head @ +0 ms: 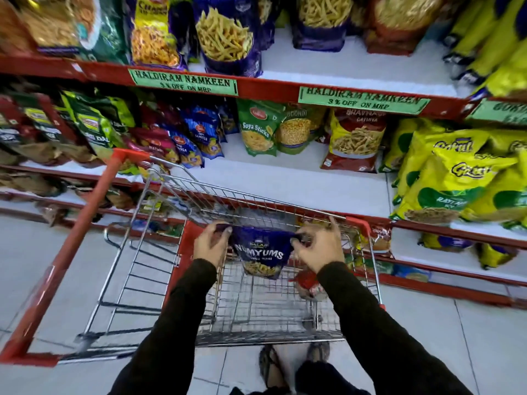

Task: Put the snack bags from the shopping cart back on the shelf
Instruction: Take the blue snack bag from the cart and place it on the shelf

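A person's left hand (210,245) and right hand (318,246) are pinching the top corners of a blue snack bag (261,253), fingers closed on it, holding it upright above the shopping cart (256,303) for shelving.

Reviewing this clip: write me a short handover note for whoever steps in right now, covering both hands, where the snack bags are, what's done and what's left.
Left hand: gripping the left top corner of the blue snack bag.
Right hand: gripping the bag's right top corner.
The bag hangs upright between the hands, above the basket of the shopping cart, not yet on any shelf.
A red and white bag lies on the cart floor, under the right forearm.
Done: blue bag lifted from the cart.
Left: place it on the shelf, which shows bare space straight ahead, then shelve the red and white bag. How many went back before cannot be told.
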A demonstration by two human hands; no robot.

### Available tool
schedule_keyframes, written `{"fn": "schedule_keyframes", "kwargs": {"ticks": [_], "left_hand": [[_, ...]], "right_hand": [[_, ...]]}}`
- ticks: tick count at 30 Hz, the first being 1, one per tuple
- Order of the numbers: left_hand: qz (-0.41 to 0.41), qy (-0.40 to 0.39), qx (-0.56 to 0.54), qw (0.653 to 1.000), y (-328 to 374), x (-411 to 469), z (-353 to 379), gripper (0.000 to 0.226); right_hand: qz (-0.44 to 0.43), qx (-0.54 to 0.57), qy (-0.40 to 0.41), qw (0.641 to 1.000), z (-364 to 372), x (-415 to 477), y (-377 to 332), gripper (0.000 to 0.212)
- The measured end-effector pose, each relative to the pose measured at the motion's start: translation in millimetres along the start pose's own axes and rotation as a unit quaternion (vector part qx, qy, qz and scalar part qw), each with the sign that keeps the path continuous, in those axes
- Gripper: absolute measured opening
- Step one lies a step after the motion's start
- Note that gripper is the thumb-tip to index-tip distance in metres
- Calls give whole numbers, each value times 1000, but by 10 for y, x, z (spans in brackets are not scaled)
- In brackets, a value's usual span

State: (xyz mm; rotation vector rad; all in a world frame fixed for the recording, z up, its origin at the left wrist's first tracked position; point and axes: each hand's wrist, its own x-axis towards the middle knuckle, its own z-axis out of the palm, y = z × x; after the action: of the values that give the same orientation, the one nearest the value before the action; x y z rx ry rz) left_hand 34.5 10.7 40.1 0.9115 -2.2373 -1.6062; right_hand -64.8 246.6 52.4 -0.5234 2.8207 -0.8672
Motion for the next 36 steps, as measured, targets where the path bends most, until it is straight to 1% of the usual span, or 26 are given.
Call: {"fn": "schedule_keyframes", "kwargs": {"ticks": [2,4,7,8,11,13,14,16,19,21,23,25,26,28,29,31,34,36], "left_hand": [[17,17,-56,998,221,-27,20,11],[26,34,-104,994,482,-43,53,18],[27,68,-140,987,917,-7,114,44],[37,69,-155,985,1094,14,132,48],[79,61,-196,975,1632,95,207,50],[102,81,-222,966,1988,146,245,48],[114,87,-240,960,2169,163,258,47],[148,75,-276,947,2519,217,319,44],[168,65,-337,924,3006,334,372,47],[189,60,-346,917,3332,445,400,48],[207,66,-334,917,3630,575,427,48],[210,78,-339,914,3895,759,454,47],[214,78,-338,913,4015,869,475,45],[215,73,-337,914,4205,1071,522,45],[209,71,-340,914,4285,1169,546,45],[195,73,-346,915,4447,1352,582,44],[179,67,-369,909,4639,1626,653,31],[177,84,-368,909,4732,1762,693,34]], "right_hand": [[-7,63,45,997,-214,36,-54,19],[-20,137,59,989,-440,96,-112,12],[-22,277,110,954,-779,204,-230,10],[-24,314,129,940,-908,244,-271,11],[-59,384,169,906,-1296,373,-394,26],[-76,435,197,875,-1557,482,-481,27],[-92,456,212,860,-1695,529,-531,26],[-119,487,227,835,-1980,629,-645,21],[-134,522,239,808,-2376,814,-789,8],[-141,534,252,795,-2635,978,-898,8],[-150,535,271,786,-2865,1166,-1010,9],[-155,541,271,781,-3072,1374,-1107,6],[-149,547,266,780,-3158,1490,-1148,10],[-127,547,266,784,-3295,1710,-1215,27],[-124,543,270,786,-3353,1826,-1246,31],[-132,538,273,786,-3448,2044,-1318,24],[-126,529,274,793,-3566,2336,-1411,13],[-125,510,286,802,-3614,2528,-1435,12]]}}
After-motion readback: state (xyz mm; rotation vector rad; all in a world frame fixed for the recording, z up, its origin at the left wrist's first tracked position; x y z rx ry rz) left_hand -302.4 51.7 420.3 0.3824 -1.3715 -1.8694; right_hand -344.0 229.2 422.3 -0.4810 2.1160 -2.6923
